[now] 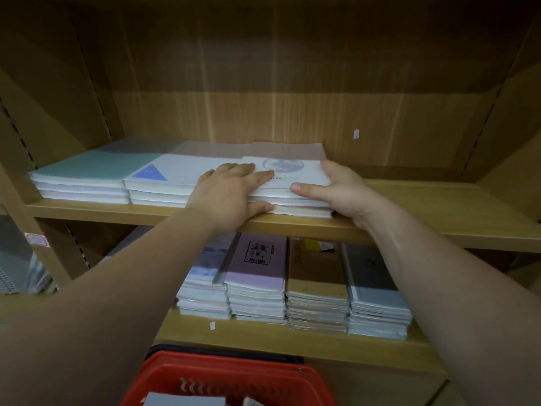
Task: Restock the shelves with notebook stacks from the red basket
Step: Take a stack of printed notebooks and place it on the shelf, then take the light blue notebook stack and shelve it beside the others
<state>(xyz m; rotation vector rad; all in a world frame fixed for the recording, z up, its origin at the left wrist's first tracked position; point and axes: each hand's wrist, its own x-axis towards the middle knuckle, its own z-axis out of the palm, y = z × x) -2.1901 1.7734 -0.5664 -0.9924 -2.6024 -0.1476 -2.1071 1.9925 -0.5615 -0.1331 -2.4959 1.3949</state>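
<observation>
A white notebook stack (298, 177) with a round grey print on its cover lies on the upper wooden shelf (424, 209), third from the left. My left hand (231, 194) grips its left side, fingers flat on the cover and thumb under the front edge. My right hand (339, 191) clasps the stack's right end, thumb pressed along the front edge. Beside it on the left lie a white stack with a blue triangle (164, 183) and a pale green stack (85, 177). The red basket (205, 379) sits at the bottom, with grey notebooks (184, 399) partly visible inside.
The lower shelf (263, 338) carries several tall notebook stacks: bluish, pink (257, 276), brown (316, 285) and grey (377, 303). The right part of the upper shelf is bare wood. A grey perforated rack (14, 259) stands at the far left.
</observation>
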